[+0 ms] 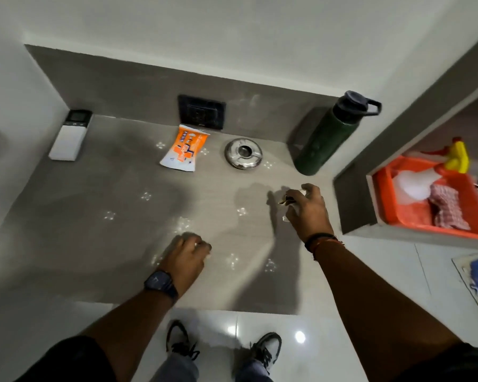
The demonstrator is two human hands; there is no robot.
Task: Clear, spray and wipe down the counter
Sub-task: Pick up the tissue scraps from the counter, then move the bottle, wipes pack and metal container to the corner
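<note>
Clearing barely underway: right hand [308, 209] clamped on small scraps mid-frame, left hand [186, 257] curled shut, contents unclear, while remote [68, 139], orange packet [181, 153], steel ashtray [243, 153], green bottle [326, 136] remain on bench [100, 216]; spray bottle [453, 158] and cloth [447, 209] untouched, right-edge orange tray [398, 216].

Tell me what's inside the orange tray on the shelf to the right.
In the orange tray lie a checked cloth and a spray bottle with a yellow and red head. The cloth and bottle cover much of the tray floor, so anything beneath them cannot be seen.
</note>
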